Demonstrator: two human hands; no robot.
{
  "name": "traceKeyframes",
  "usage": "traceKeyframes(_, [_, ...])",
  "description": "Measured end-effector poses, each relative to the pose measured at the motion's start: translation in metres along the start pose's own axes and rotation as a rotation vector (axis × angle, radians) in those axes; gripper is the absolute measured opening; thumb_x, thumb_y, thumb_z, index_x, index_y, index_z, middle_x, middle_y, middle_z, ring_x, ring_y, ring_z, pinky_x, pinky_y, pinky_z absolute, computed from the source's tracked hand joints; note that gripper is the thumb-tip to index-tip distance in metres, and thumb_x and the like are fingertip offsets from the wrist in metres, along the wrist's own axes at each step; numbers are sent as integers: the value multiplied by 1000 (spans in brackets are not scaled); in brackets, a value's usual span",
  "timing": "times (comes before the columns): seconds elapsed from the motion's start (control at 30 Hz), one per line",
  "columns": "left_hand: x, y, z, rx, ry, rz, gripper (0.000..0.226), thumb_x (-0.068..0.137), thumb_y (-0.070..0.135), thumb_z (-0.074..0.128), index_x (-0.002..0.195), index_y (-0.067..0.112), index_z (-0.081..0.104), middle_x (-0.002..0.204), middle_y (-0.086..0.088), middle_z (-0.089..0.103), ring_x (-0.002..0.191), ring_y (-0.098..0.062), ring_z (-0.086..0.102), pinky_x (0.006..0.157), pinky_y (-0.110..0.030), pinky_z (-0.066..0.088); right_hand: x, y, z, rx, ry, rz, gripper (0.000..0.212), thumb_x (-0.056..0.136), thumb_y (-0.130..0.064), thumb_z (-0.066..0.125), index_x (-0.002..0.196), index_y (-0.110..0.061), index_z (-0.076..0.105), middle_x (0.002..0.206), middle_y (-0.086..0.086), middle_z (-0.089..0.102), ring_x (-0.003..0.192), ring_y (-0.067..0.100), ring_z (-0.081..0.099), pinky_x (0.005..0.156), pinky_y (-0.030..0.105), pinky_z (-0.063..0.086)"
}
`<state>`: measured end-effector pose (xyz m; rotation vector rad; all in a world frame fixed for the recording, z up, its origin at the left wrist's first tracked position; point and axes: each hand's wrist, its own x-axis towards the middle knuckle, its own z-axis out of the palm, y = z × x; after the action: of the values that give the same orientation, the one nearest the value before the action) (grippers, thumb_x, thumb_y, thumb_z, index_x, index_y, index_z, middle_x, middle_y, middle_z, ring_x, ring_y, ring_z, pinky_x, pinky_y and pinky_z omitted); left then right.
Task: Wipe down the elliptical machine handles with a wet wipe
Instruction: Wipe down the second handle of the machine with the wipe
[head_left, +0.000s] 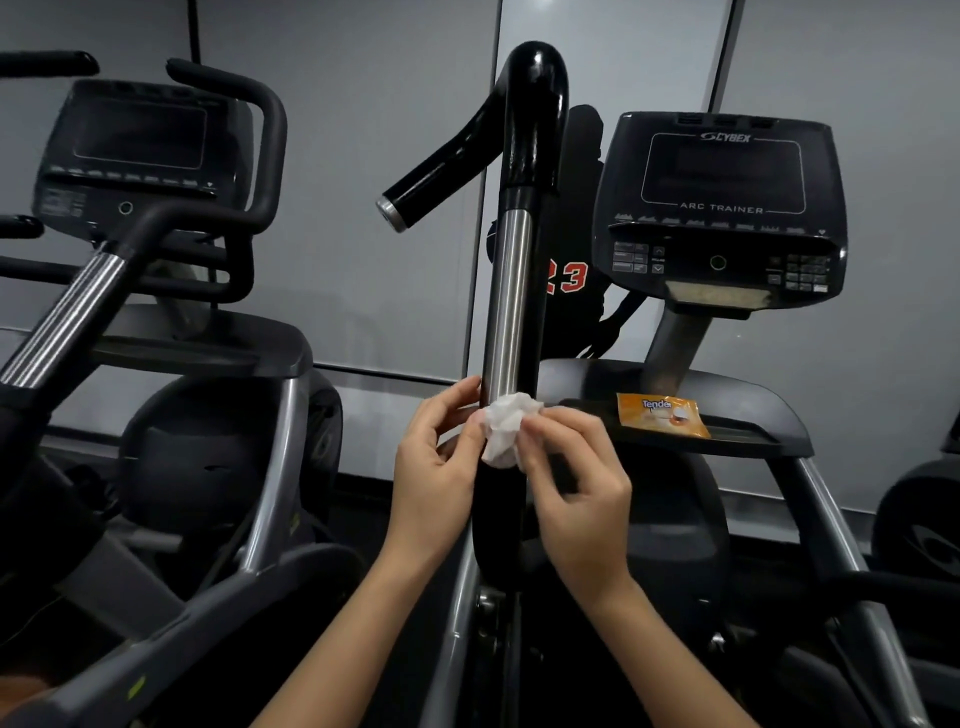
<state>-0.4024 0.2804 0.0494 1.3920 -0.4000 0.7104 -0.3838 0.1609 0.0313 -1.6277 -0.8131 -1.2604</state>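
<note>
A crumpled white wet wipe (503, 428) is pinched between the fingers of the left hand (434, 467) and the right hand (576, 483), held against the upright handle (511, 291) just below its chrome section. An orange wipe packet (662, 414) is seen lying on the machine's ledge (753, 415) to the right

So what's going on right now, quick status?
Left hand and right hand both pinching wet wipe. Wipe at handle bar, low. Nothing in the way.
</note>
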Motion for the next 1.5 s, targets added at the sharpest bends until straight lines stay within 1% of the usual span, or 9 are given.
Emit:
traceKeyframes(0.17, [-9,-8,0,-39,22,-30,27,90,5,54,111,21,61,112,-1,65,103,-4,62,77,-10,48,33,-11,7,133,84,220,20,88,-5,59,105,-15,62,100,-11,61,97,-4,59,83,11,47])
traceKeyframes(0.3, [-10,-6,0,-50,18,-20,28,90,5,54,107,27,61,111,0,65,103,-4,62,78,-10,48,51,-5,11,416,75,611,24,91,-2,51,111,-11,62,101,2,68,97,10,66,83,24,55])
traceKeyframes(0.43, [-12,-6,-3,-58,12,-21,30,89,4,55,105,29,61,111,1,66,103,-4,63,77,-10,48,10,-9,7,498,44,723,23,90,3,51,106,-7,64,94,2,71,90,9,69,77,20,55])
traceKeyframes(0.73, [-14,-4,-2,-50,38,-51,31,88,1,57,102,28,61,101,6,66,90,6,63,75,-8,47,-6,-23,12,290,166,459,24,86,-4,60,101,-22,63,102,0,63,98,12,63,85,20,51])
traceKeyframes(0.87, [-15,-1,-2,-45,51,-41,28,86,-1,59,99,24,63,97,6,67,86,5,63,72,-8,48,14,-20,13,380,190,606,27,88,-3,58,96,-29,62,100,1,66,95,7,64,81,17,52])
traceKeyframes(1.13, [-12,12,1,29,-19,-10,17,72,32,67,87,25,70,82,-6,66,71,-6,60,66,-16,51,16,-21,-10,505,44,720,20,87,-6,59,91,-22,70,94,0,69,85,4,66,74,15,51])
traceKeyframes(1.27, [0,14,-2,81,26,-59,8,75,15,74,76,20,68,63,2,62,60,-10,55,58,-26,50,19,-20,-23,579,-104,692,35,90,4,49,94,-22,72,103,1,67,101,13,63,90,25,51])
traceKeyframes(1.37, [15,17,-6,81,104,-110,12,81,4,67,73,13,64,46,4,57,42,-6,51,43,-19,44,23,-20,-27,523,-174,644,33,88,6,51,98,-18,71,102,4,66,96,10,64,88,23,52])
traceKeyframes(1.5, [45,30,-7,92,214,-102,13,85,9,63,76,18,60,59,0,61,49,-6,57,51,-28,53,26,-16,-29,450,-177,589,28,86,-3,60,102,-24,70,105,13,66,101,25,62,92,31,51])
